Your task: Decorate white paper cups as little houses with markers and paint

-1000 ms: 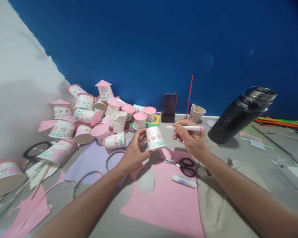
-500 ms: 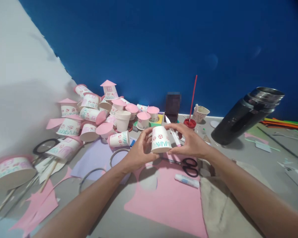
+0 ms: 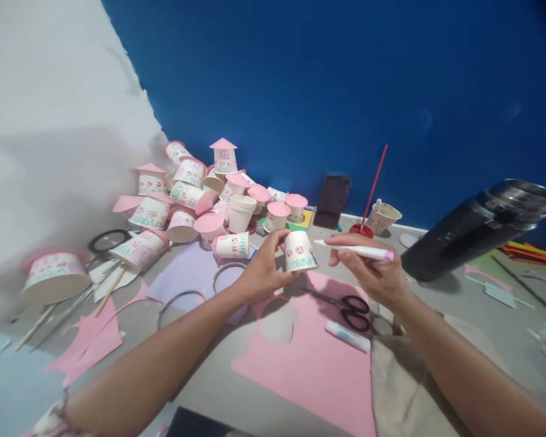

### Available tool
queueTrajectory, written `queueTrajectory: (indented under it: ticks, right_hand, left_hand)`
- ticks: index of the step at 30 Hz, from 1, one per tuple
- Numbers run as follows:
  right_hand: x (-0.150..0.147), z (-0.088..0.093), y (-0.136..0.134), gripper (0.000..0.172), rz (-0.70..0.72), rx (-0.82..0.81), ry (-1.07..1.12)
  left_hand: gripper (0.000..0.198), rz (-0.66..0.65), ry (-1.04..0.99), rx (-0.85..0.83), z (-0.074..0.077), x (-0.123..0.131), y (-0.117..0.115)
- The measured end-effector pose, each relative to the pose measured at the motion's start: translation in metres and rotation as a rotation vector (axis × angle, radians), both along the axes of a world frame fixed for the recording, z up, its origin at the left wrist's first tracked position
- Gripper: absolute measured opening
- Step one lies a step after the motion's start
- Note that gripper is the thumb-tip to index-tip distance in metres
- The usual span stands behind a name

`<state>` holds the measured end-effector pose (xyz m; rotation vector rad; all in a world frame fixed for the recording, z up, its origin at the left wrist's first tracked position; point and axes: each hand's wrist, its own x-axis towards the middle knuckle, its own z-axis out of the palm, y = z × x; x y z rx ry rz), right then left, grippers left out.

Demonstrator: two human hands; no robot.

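Note:
In the middle of the view, my left hand (image 3: 266, 262) grips a white paper cup (image 3: 300, 250) turned upside down, with red flowers and green grass strokes drawn on its side. My right hand (image 3: 375, 267) holds a white marker (image 3: 359, 249) with a pink end, its tip pointing left and just apart from the cup. Beneath both hands lies a sheet of pink paper (image 3: 309, 364) with a round hole cut in it. Scissors with black handles (image 3: 355, 312) and a glue stick (image 3: 348, 335) rest on this sheet.
Several decorated cups with pink cone roofs (image 3: 191, 173) are heaped at the left beside a stack of plain cups (image 3: 241, 213). A phone (image 3: 331, 200) leans at the wall. Rightward stand a patterned cup (image 3: 383, 217) and a tilted dark flask (image 3: 464, 233). Tape rolls (image 3: 230, 279) lie left.
My right hand has let go of the cup and drawn back to the right, and the marker has swung from steep to nearly level. The view has shifted, so the surroundings appear farther right.

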<state>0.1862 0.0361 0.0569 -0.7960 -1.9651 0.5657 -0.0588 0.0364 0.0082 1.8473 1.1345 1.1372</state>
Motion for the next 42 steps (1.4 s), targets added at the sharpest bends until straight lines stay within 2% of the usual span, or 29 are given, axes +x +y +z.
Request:
queueTrajectory:
  ticks: [6,10,18,30,35,42]
  right_hand:
    - [-0.0046,-0.0011,-0.0028,0.027,-0.038,-0.015,0.074]
    - [-0.0059,0.0004,-0.0035,0.032,-0.039,-0.069,0.056]
    - [-0.0077,-0.0022,-0.0019,0.033,-0.026,-0.066,0.007]
    - [-0.0091,-0.0047,-0.0016,0.024,-0.004,-0.050,0.032]
    - [-0.0064,-0.0010,-0.0004,0.017,-0.058,-0.040,0.077]
    - [-0.0023,0.0014,0.0007,0.021,-0.085,-0.025,0.092]
  left_hand:
    - [0.067,-0.008,0.017,-0.017,0.0036,0.0024,-0.0030]
    - [0.067,-0.009,0.022,-0.015,0.0020,0.0026,-0.0027]
    - [0.068,-0.004,0.021,-0.009,-0.0019,0.0027,-0.0008]
    - [0.071,-0.005,0.039,-0.027,-0.0051,0.0029,-0.0012]
    - [0.069,-0.005,0.018,-0.042,-0.0059,0.0034,-0.0011]
    - [0.065,-0.039,-0.033,-0.075,-0.0030,0.0042,-0.0010]
